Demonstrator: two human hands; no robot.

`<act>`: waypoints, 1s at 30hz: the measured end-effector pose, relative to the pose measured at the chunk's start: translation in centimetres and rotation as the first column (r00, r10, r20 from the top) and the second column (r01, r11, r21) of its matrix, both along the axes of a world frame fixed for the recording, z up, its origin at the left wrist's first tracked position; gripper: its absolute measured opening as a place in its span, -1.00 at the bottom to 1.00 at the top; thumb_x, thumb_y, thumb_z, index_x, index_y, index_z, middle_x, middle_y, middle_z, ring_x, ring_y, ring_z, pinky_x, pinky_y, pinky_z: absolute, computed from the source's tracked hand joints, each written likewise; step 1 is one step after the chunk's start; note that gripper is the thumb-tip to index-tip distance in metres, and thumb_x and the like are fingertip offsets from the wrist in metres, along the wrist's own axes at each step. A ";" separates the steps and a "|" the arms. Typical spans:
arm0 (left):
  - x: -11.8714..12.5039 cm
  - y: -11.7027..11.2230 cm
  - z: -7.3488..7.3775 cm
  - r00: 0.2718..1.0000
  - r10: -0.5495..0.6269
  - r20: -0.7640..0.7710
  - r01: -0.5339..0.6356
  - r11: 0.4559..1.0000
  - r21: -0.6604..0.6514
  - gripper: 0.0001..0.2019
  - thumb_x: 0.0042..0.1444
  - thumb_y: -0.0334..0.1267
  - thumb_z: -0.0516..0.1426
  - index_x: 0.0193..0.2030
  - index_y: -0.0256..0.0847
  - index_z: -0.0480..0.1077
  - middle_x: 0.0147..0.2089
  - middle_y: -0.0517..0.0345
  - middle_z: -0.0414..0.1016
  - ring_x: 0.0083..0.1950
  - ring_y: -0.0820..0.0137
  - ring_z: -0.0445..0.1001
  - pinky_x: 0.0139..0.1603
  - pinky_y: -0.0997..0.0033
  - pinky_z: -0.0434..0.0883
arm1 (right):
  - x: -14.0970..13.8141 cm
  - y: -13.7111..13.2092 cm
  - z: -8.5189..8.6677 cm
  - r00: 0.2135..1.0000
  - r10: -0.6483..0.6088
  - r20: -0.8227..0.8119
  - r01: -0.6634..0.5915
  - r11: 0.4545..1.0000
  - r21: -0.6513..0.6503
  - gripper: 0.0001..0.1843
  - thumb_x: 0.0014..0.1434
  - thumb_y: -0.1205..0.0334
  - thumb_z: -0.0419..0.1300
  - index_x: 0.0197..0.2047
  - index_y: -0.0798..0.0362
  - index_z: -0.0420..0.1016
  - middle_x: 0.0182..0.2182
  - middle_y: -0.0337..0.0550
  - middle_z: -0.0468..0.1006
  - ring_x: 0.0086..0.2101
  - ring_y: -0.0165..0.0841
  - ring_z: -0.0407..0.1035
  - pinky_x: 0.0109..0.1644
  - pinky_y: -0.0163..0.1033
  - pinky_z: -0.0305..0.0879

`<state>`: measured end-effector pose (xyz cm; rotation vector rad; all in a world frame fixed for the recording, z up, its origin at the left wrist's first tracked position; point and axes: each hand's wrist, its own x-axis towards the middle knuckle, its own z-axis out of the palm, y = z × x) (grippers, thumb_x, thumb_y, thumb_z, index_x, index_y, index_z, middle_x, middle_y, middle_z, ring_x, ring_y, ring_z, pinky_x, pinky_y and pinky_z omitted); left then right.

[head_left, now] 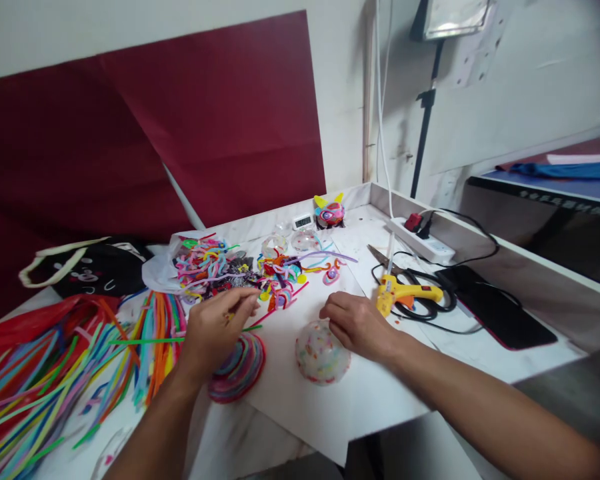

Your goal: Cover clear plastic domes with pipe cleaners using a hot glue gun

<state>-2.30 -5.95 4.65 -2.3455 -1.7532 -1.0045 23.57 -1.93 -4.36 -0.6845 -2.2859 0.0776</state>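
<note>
My left hand (211, 333) is pinched narrow and my right hand (361, 324) curls at the edge of the dome (323, 363) on the paper (310, 420) (whether either grips, I cannot tell), so a careless nudge could slide it into the glue gun (414, 292).

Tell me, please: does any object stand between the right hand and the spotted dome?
Nothing visible does. The right hand overlaps the upper right edge of the spotted dome in this view; I cannot tell whether they touch. The glue gun lies on the hand's other side, not between them.
</note>
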 end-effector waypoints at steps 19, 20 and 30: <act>-1.6 13.3 -2.3 0.849 -0.047 -0.526 -0.184 0.907 -0.378 -0.66 0.18 -0.14 0.16 0.05 -0.22 0.43 0.10 -0.08 0.46 0.10 0.16 0.45 0.09 0.22 0.37 | -0.3 -0.3 0.3 0.997 0.029 0.074 -0.034 0.997 0.071 -0.81 0.17 0.44 0.03 -0.31 0.08 0.45 -0.40 -0.11 0.46 -0.40 -0.34 0.30 -0.35 -0.26 0.13; -1.3 13.7 -2.6 0.840 -0.038 -0.540 -0.209 0.897 -0.389 -0.60 0.19 -0.10 0.17 0.11 -0.23 0.39 0.15 -0.10 0.42 0.13 0.15 0.43 0.12 0.15 0.38 | -0.3 -0.4 0.3 0.997 0.030 0.073 -0.036 0.996 0.076 -0.81 0.17 0.44 0.03 -0.31 0.09 0.45 -0.41 -0.11 0.46 -0.40 -0.34 0.30 -0.36 -0.26 0.13; 0.1 17.0 -5.0 0.814 -0.013 -0.580 -0.352 0.784 -0.512 -0.63 0.26 -0.14 0.15 0.15 -0.23 0.34 0.13 -0.04 0.42 0.05 0.23 0.47 0.01 0.07 0.49 | -0.4 -0.7 0.4 0.998 0.038 0.045 -0.042 0.994 0.097 -0.77 0.17 0.46 0.00 -0.31 0.08 0.46 -0.42 -0.12 0.46 -0.43 -0.35 0.29 -0.37 -0.26 0.12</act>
